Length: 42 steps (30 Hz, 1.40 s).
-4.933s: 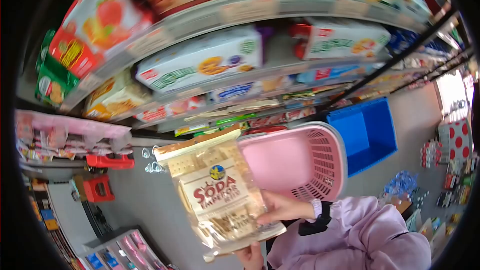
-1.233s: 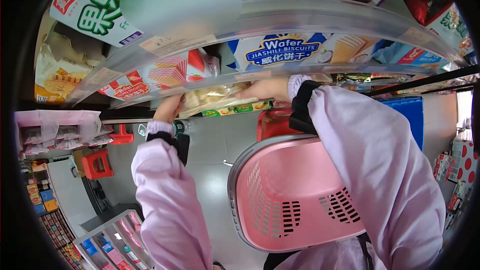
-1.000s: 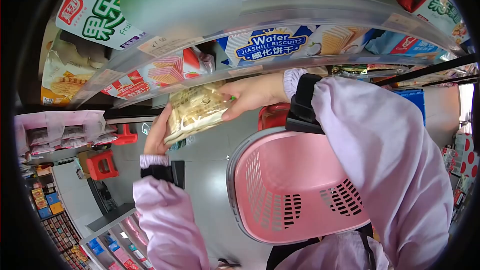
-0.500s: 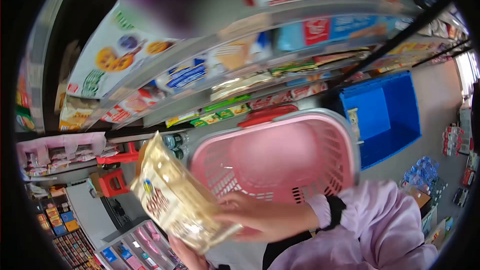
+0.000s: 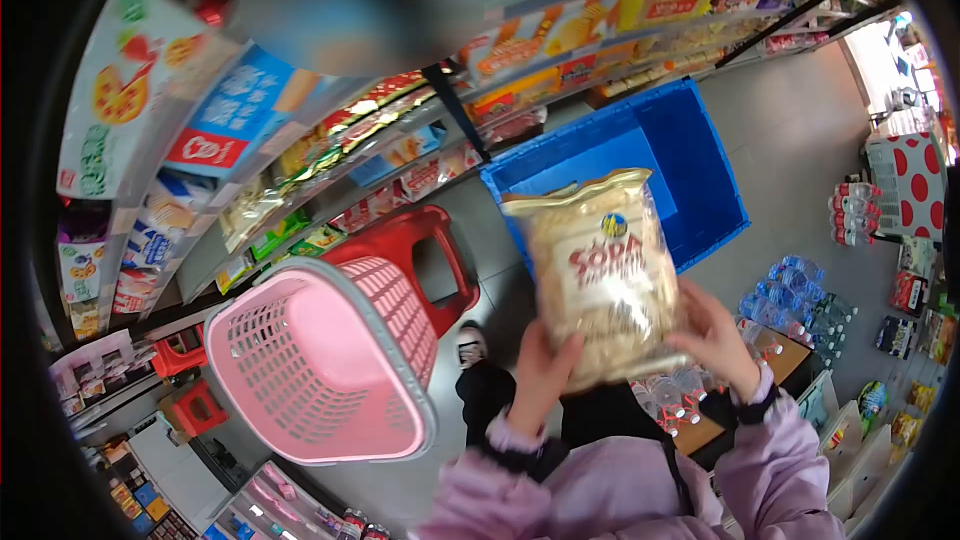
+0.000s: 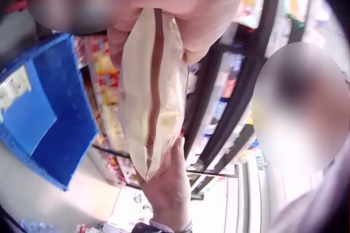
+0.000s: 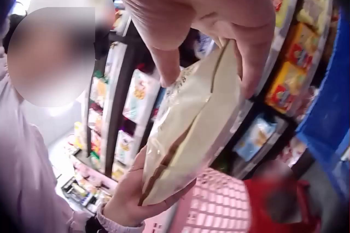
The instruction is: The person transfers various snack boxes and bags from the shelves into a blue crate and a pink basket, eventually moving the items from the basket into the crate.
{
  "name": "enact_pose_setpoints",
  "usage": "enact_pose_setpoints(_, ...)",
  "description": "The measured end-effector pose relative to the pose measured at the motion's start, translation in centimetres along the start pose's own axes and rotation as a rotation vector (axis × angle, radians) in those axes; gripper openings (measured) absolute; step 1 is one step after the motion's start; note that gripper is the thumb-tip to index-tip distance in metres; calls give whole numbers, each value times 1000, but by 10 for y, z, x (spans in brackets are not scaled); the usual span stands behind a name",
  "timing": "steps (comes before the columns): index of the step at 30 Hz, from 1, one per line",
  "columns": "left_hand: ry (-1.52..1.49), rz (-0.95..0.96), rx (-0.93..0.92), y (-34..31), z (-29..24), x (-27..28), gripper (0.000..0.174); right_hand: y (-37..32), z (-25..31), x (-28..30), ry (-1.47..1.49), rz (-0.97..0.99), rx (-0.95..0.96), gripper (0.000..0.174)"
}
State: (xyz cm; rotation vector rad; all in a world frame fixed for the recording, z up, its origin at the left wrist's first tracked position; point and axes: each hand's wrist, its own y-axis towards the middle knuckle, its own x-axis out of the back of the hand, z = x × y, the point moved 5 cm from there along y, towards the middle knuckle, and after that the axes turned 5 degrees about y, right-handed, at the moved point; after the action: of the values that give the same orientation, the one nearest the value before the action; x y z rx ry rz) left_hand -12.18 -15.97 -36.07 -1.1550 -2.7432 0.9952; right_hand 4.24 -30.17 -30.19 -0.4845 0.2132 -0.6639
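Head view: left fingers and right fingers grip a "SODA" bag.

cracker pack: clear film, pale crackers inside; cream label, red-brown "soda" lettering, round blue-and-yellow emblem; brown strip along one end. held aloft, slightly tilted, printed face toward head camera. position: near side of blue crate, covering part of its near rim in head view.
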Motion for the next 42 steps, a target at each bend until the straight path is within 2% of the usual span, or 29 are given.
enact_pose_setpoints(2, 70, 33, 63, 61, 65, -26, 34, 42, -62, 47, 29, -27, -90, 66)
enact_pose_setpoints(5, 236, 8, 184, 147, 181, -28, 40, 110, -157, 92, 96, -16, -175, 60)
enact_pose_setpoints(7, 344, -23, 232, 189, 228, -19, 49, 155, -220, 104, 152, 16, -189, 57)
enact_pose_setpoints(9, 415, 53, 396, 225, 280, -5, 48, 196, -272, 107, 73, 47, -187, 56)
enact_pose_setpoints(10, 446, 7, 391, 236, 300, 3, 44, 213, -296, 105, 92, 70, -206, 56)
enact_pose_setpoints(12, 517, -83, 360, 264, 331, 15, 36, 245, -341, 102, 42, 84, -198, 56)
enact_pose_setpoints(14, 606, -180, 355, 277, 355, 26, 40, 267, -375, 94, 83, 74, -259, 57)
enact_pose_setpoints(17, 724, -256, 351, 289, 387, 33, 49, 288, -427, 86, -48, 93, -275, 59)
enact_pose_setpoints(18, 688, -218, 288, 290, 390, 30, 49, 290, -431, 80, -20, 118, -257, 64)
enact_pose_setpoints(19, 650, -180, 219, 292, 389, 24, 49, 291, -435, 74, -138, 140, -281, 65)
enact_pose_setpoints(20, 606, -223, 115, 294, 389, 19, 49, 291, -436, 68, -260, 162, -298, 65)
enact_pose_setpoints(21, 559, -265, 6, 295, 382, 17, 48, 290, -433, 65, -387, 182, -308, 66)
enact_pose_setpoints(22, 536, -270, -8, 291, 358, 12, 50, 291, -469, 74, -499, 200, -253, 67)
enact_pose_setpoints(25, 615, -258, 219, 265, 289, 1, 55, 284, -404, 46, -570, 121, -315, 63)
enact_pose_setpoints(27, 613, -295, -34, 229, 216, -7, 49, 286, -380, 28, -496, 140, -342, 57)
enact_pose_setpoints(28, 533, -283, -115, 207, 175, -11, 46, 279, -321, 3, -281, 141, -328, 48)
enact_pose_setpoints(29, 452, -269, -194, 180, 127, -13, 44, 273, -275, -16, -393, 128, -131, 41)
enact_pose_setpoints(30, 384, -207, -225, 152, 78, -14, 41, 263, -225, -39, -298, 162, -24, 38)
enact_pose_setpoints(31, 318, -143, -259, 123, 31, -12, 38, 255, -183, -62, -208, 197, -19, 35)
enact_pose_setpoints(33, 391, -15, -361, 64, -52, 2, 36, 234, -92, -114, -203, 356, 139, 34)
enact_pose_setpoints(34, 471, -15, -425, 39, -102, 14, 34, 220, -44, -141, -154, 437, 185, 35)
enact_pose_setpoints(35, 553, -21, -488, 15, -144, 29, 31, 214, -17, -167, -47, 534, 216, 34)
enact_pose_setpoints(37, 588, -311, -649, -25, -200, 80, 26, 206, 31, -220, 54, 709, 298, 37)
enact_pose_setpoints(38, 827, -411, -596, -34, -226, 115, 24, 206, 51, -248, 20, 773, 347, 39)
enact_pose_setpoints(39, 886, -562, -476, -35, -239, 156, 23, 207, 69, -276, -17, 837, 396, 41)
enact_pose_setpoints(41, 1052, -597, -452, -22, -261, 233, 28, 215, 92, -331, -247, 924, 522, 44)
enact_pose_setpoints(42, 1196, -598, -420, -14, -265, 272, 32, 225, 93, -357, -365, 937, 658, 47)
